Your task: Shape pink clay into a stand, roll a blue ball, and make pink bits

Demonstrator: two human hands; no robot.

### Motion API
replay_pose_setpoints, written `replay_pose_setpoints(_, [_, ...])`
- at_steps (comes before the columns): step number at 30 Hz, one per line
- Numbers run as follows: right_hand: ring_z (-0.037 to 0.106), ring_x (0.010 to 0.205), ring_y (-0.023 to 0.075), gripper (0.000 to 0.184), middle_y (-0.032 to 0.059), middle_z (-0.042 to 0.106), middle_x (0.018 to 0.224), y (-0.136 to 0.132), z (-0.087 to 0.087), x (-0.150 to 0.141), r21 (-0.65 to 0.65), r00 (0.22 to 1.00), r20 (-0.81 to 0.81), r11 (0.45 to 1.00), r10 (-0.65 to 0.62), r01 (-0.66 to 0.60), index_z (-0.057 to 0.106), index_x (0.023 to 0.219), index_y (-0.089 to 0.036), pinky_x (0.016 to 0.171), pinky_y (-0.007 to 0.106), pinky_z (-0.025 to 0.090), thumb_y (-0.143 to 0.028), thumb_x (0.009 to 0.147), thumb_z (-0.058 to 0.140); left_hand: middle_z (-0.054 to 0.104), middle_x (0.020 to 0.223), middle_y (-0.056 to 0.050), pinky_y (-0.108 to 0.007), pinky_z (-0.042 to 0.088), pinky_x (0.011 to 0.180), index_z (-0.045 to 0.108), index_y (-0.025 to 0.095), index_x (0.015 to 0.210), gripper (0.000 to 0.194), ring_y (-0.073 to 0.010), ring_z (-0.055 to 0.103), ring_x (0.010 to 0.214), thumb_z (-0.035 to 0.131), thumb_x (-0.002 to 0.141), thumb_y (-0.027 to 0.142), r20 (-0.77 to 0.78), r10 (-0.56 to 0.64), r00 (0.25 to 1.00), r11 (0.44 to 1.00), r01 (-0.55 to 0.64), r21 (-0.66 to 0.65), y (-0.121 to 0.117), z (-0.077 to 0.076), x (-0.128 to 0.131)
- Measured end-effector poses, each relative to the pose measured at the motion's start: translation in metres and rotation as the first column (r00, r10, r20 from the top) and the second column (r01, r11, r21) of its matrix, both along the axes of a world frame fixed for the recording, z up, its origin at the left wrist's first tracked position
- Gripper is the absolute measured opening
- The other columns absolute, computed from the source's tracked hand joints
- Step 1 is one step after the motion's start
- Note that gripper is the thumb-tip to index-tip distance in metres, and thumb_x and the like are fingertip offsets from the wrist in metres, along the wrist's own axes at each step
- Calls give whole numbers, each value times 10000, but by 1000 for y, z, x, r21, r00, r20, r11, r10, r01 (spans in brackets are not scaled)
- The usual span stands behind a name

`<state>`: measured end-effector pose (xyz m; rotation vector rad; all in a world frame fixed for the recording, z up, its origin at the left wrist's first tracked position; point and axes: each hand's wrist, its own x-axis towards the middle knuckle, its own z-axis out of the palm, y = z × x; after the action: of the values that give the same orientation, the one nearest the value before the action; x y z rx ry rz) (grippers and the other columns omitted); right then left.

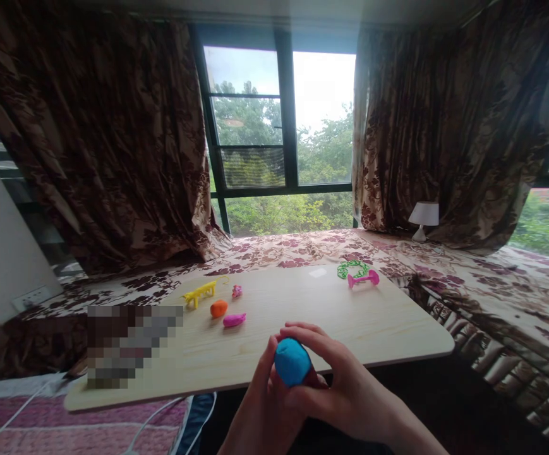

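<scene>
left hand (267, 398): bare | just behind it: bare wrist (246, 433) | right hand (350, 382): bare, slim fingers (314, 341) | just behind it: bare forearm (395, 414) | clothing below hands: too dark to tell

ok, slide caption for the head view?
Left hand and right hand hold a blue lump near a tabletop bearing an orange lump and a yellow figure.

Plain bright blue on the clay-like ball (293, 362). Yellow throughout on the four-legged toy figure (201, 292), orange on the egg-shaped lump (218, 308), magenta on the tapered piece (234, 320), green on the openwork ring (340, 272), pink on the dumbbell-shaped toy (363, 279). Pale beige with faint wood grain across the tabletop (397, 335). Dark brown florals over the curtains (127, 158); maroon flowers on cream over the ledge cover (297, 249). White on the lampshade (424, 213); pink and purple bands on the quilt (13, 423).
</scene>
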<state>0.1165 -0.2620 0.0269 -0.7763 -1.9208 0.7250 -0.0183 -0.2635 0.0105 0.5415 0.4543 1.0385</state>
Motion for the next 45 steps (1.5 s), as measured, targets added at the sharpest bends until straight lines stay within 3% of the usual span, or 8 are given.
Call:
replay_pose_setpoints(6, [461, 1142, 236, 524, 59, 596, 1129, 4, -2, -2, 160, 990, 24, 978, -140, 135, 558, 1150, -252, 1048, 431, 242, -250, 650, 717, 651, 725, -44, -289, 448, 731, 650, 129, 834, 348, -155, 599, 690, 544, 770, 454, -84, 136, 987, 991, -135, 24, 5, 1, -1])
replay_pose_setpoints(12, [385, 1213, 225, 582, 83, 503, 1247, 4, -5, -4, 75, 995, 3, 992, -98, 98, 504, 1208, -238, 947, 356, 397, -222, 659, 698, 661, 760, -42, -288, 449, 684, 642, 151, 880, 323, -166, 607, 689, 588, 741, 438, -165, 197, 966, 980, -194, 35, 3, 1, 0])
replay_pose_setpoints(18, [478, 1120, 239, 446, 71, 607, 1107, 9, -6, -4, 208, 970, 1, 948, -245, 239, 582, 1107, -245, 1028, 457, 261, -204, 674, 680, 678, 816, -51, -276, 412, 760, 655, 160, 931, 353, -186, 601, 804, 648, 691, 419, -283, 240, 929, 966, -198, 168, -2, 7, 2])
replay_pose_setpoints(23, [411, 1192, 223, 551, 68, 502, 1252, 3, -3, 3, 33, 998, -44, 998, -51, 53, 473, 1241, -243, 992, 370, 357, -242, 721, 656, 636, 641, -18, -266, 426, 652, 676, 149, 832, 282, -149, 577, 623, 665, 677, 385, -297, 207, 932, 975, -172, 138, -7, 14, 2])
replay_pose_setpoints(27, [504, 1096, 195, 341, 49, 561, 1180, 1, 0, 6, -76, 993, -117, 997, -20, 11, 527, 1188, -244, 959, 355, 398, -288, 851, 505, 667, 750, -44, -291, 420, 720, 686, 160, 767, 238, -182, 587, 747, 631, 708, 383, -287, 221, 932, 967, -172, 187, -7, 16, 2])
replay_pose_setpoints(33, [489, 1115, 193, 279, 67, 578, 1143, 1, 0, 3, -36, 980, -182, 996, -84, 79, 584, 1115, -217, 970, 344, 387, -229, 846, 509, 686, 817, -48, -313, 407, 765, 687, 170, 836, 232, -206, 596, 811, 653, 689, 347, -279, 221, 934, 968, -174, 183, -6, 14, 4])
replay_pose_setpoints(40, [379, 1209, 215, 525, 48, 540, 1200, 2, -5, 2, 71, 994, -88, 995, -63, 69, 514, 1192, -261, 1000, 360, 353, -166, 699, 668, 670, 853, -58, -318, 425, 722, 628, 171, 996, 426, -224, 586, 890, 580, 722, 494, -275, 232, 933, 971, -239, 6, -2, 4, 3])
replay_pose_setpoints(45, [406, 1183, 225, 495, 49, 587, 1128, 4, -7, -2, 150, 990, -65, 980, -126, 135, 552, 1141, -255, 1010, 399, 331, -143, 673, 670, 635, 680, -14, -267, 415, 643, 636, 160, 970, 388, -157, 583, 674, 616, 713, 450, -253, 188, 949, 981, -172, 84, -2, 1, 4])
